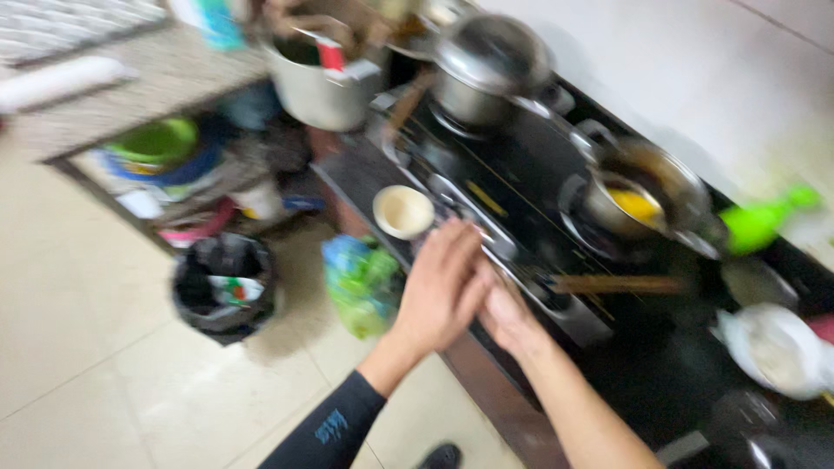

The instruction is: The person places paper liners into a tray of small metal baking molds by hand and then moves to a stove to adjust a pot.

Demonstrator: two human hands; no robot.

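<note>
Both hands meet at the front edge of the stove (pixel 521 187): left hand (pixel 441 287) flat, fingers out, laid over the right hand (pixel 506 314), neither holding anything visible. They seem to be rubbing together. A small cream bowl (pixel 403 211) sits just beside them; reaching it needs only a short stretch.

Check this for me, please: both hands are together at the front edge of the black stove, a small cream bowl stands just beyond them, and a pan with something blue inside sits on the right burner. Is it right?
Not quite. The head view shows the pan holding something yellow, not blue. The rest stands: the left hand and right hand meet at the front edge of the black stove, with the small cream bowl just beyond them.
</note>
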